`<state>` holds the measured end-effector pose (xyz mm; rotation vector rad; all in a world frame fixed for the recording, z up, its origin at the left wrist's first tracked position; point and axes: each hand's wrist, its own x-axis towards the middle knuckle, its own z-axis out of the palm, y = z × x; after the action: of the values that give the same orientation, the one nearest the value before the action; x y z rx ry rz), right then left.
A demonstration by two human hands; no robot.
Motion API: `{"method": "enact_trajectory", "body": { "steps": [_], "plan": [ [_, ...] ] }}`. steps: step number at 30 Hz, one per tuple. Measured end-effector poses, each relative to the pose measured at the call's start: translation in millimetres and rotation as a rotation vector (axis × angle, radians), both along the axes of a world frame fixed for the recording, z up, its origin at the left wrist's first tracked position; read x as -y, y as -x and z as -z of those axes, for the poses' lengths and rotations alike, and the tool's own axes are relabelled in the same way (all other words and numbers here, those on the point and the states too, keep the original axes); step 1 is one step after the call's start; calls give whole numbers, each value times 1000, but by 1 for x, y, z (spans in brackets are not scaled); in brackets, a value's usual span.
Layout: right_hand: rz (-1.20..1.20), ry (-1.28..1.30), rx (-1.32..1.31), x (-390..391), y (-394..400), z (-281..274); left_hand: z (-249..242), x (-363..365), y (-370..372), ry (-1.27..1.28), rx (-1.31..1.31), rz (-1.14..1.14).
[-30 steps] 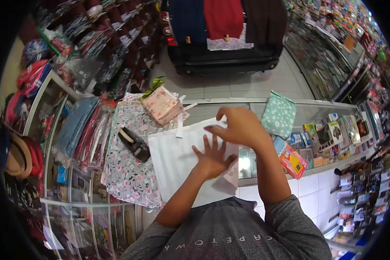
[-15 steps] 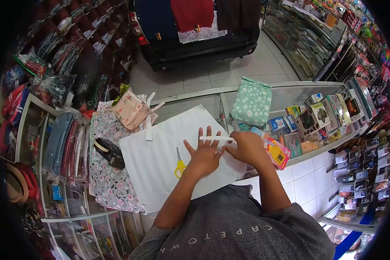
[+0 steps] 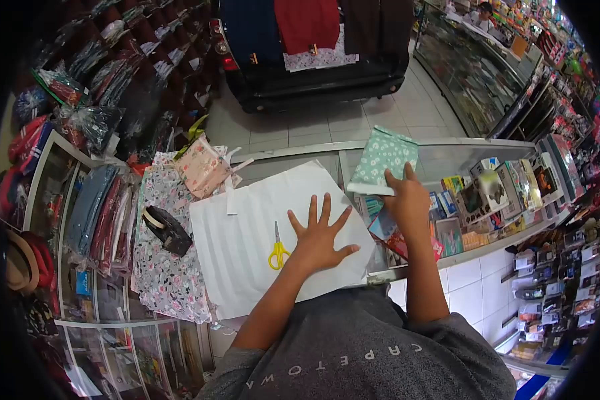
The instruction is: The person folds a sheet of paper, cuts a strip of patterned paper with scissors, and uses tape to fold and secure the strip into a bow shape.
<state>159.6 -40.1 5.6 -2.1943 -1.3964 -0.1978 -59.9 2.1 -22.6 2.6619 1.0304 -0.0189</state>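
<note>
My left hand point(image 3: 319, 241) lies flat on a large white sheet of paper point(image 3: 237, 267), fingers spread and nothing in them. Just left of it, on the sheet, is a pair of scissors with yellow handles point(image 3: 278, 256). My right hand point(image 3: 409, 198) is over the lower right corner of a green daisy-patterned package point(image 3: 382, 159). A thin white strip point(image 3: 373, 191) runs along the package's lower edge and disappears under this hand, which appears to hold its end. The thumb is hidden.
Left of the sheet are a black tape dispenser point(image 3: 168, 231), floral paper point(image 3: 165, 283) and a pink floral package point(image 3: 205, 172) with white strips. Boxed goods point(image 3: 490, 190) fill the glass counter at right. Beyond the counter stands a black vehicle point(image 3: 320, 87).
My right hand has moved away from my left, up and right to the green package, taking the white strip along. My left hand has spread flat on the sheet. The view has shifted slightly.
</note>
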Motion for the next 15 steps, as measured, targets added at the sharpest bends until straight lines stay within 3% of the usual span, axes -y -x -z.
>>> {"method": "enact_trajectory", "body": {
  "steps": [2,15],
  "plan": [
    [-31,80,48,-2,0,3,-4,-2,-2,-9,-1,-8],
    [-144,-118,-21,-23,17,-3,7,-2,-1,-52,71,-10]
  ]
}}
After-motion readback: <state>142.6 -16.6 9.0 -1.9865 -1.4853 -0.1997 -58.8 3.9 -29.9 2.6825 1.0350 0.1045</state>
